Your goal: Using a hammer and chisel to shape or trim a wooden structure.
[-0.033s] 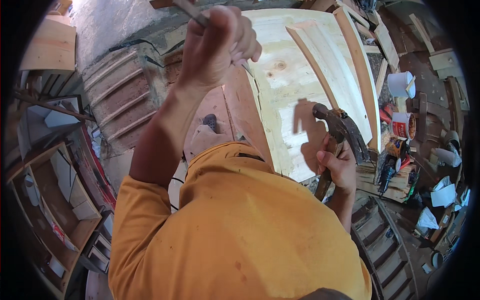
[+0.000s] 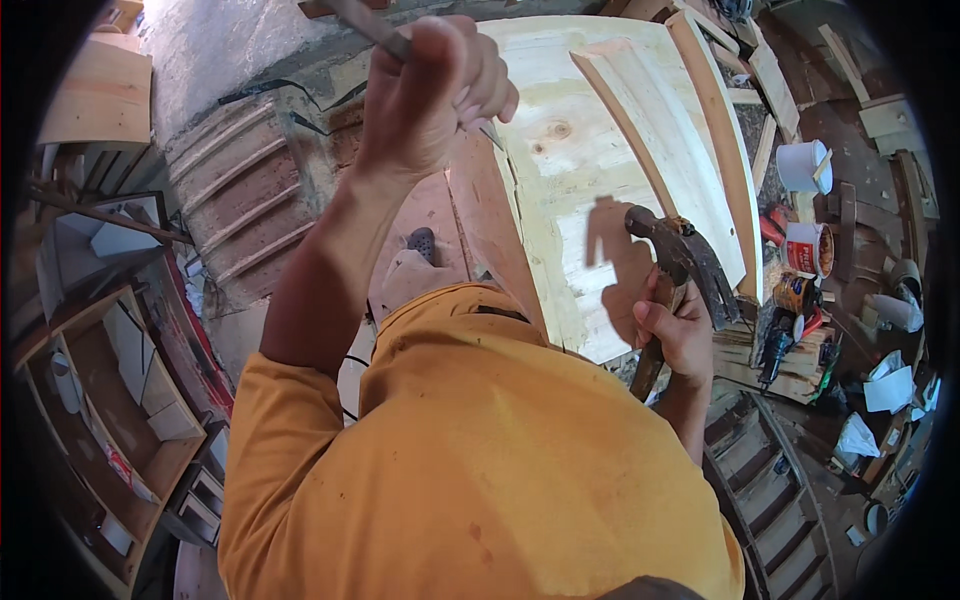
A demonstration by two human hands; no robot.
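Note:
My left hand (image 2: 435, 90) is closed around a flat, grey metal bar (image 2: 372, 28), raised over the far left edge of a pale wooden panel (image 2: 590, 130). The bar slants up out of the fist to the upper left, and a thin end shows below the fingers by the panel's edge. What kind of tool it is, I cannot make out. In my right hand (image 2: 680, 335), at the panel's near right, is a claw hammer (image 2: 678, 250) gripped by its wooden handle. The hammer's head is up and casts a shadow on the panel.
Two long wooden strips (image 2: 712, 130) lie along the panel's right side. Beyond them stand a white bucket (image 2: 800, 167), a tub (image 2: 803, 248) and a power tool (image 2: 775, 345) on stacked wood. A slatted frame (image 2: 240, 185) lies at left, above an open wooden cabinet (image 2: 130, 400).
My left hand and the metal bar have shifted very slightly to the left. My right hand and the hammer look the same.

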